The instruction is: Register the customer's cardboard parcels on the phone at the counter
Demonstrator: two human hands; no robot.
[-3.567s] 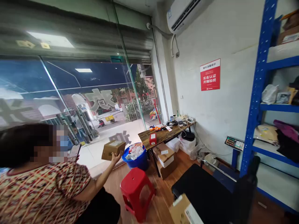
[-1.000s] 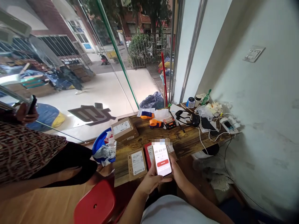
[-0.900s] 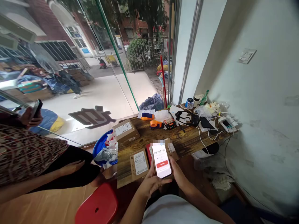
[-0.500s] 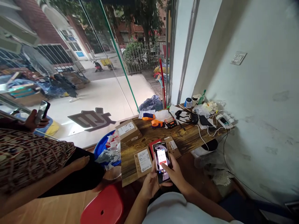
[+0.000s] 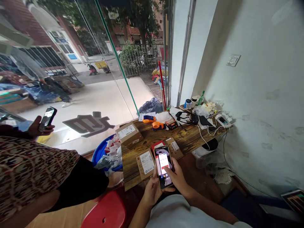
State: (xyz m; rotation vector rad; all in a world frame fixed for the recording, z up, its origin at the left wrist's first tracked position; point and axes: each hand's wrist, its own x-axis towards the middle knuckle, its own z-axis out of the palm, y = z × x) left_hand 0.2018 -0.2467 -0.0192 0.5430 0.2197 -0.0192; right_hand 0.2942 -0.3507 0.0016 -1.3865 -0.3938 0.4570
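Observation:
A smartphone (image 5: 164, 180) with a lit screen is held upright over the near edge of the wooden table (image 5: 129, 177). My left hand (image 5: 152, 190) is closed around its lower left side. Against the right edge rests my right hand (image 5: 177, 175), its thumb over a red button on the white pop-up; its other fingers are mostly hidden behind the phone. Just beyond lie a labelled flat cardboard mailer (image 5: 145, 164), a red packet (image 5: 157, 144) partly covered by the phone, and another cardboard mailer (image 5: 175, 148).
A cardboard box (image 5: 129, 134) sits on the table's left, beside a blue bin (image 5: 96, 155) of plastic wrap. Farther back are an orange tape dispenser (image 5: 158, 125), a black head strap (image 5: 186, 117) and white cables. A red stool (image 5: 104, 210) and a person holding a phone (image 5: 47, 118) are left.
My view has shifted slightly. The person at left has raised their phone a little, and their lower hand has left their lap. My hands keep their hold on the smartphone.

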